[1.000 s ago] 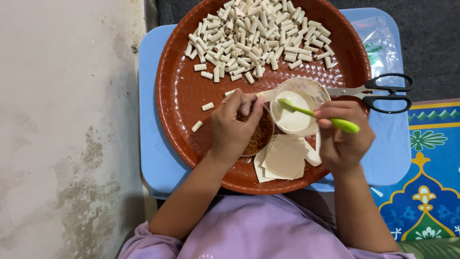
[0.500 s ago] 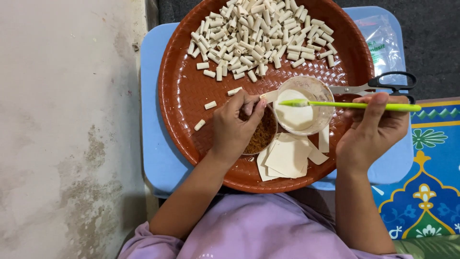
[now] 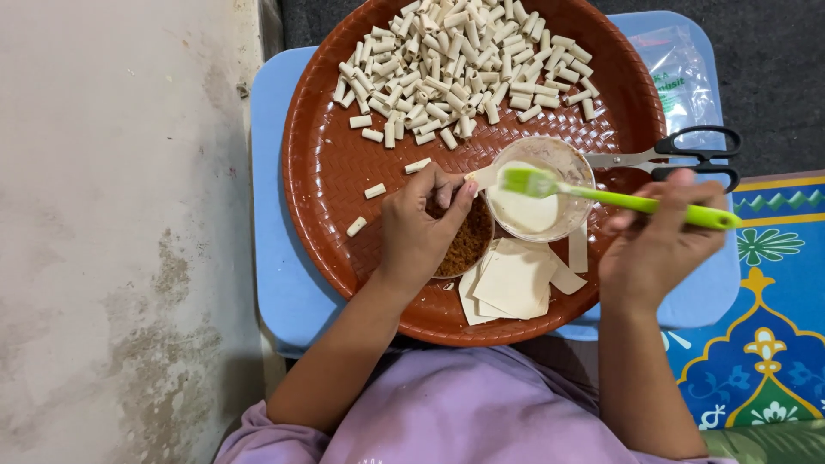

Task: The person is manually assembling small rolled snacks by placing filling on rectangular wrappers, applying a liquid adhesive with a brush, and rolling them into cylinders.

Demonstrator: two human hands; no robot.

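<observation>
My right hand (image 3: 657, 245) grips a green silicone brush (image 3: 601, 196) by its handle, bristles over a clear bowl of white paste (image 3: 537, 193). My left hand (image 3: 421, 228) pinches a small pale wrapper piece (image 3: 481, 178) at its fingertips, beside that bowl and above a bowl of brown crumbly filling (image 3: 468, 245). A stack of square pale wrappers (image 3: 516, 279) lies just below the bowls. Several small rolled pieces (image 3: 455, 73) are heaped at the far side of the round brown tray (image 3: 326, 172).
The tray rests on a light blue stool top (image 3: 271, 215). Black-handled scissors (image 3: 687, 150) lie on the tray's right rim. A clear plastic bag (image 3: 679, 77) sits at the back right. A patterned blue mat (image 3: 773, 301) is on the right, a stained concrete floor (image 3: 120, 215) on the left.
My right hand slid outward along the brush handle and the brush swung flatter, its bristles now over the paste bowl. My left hand stayed over the filling bowl, still pinching the piece.
</observation>
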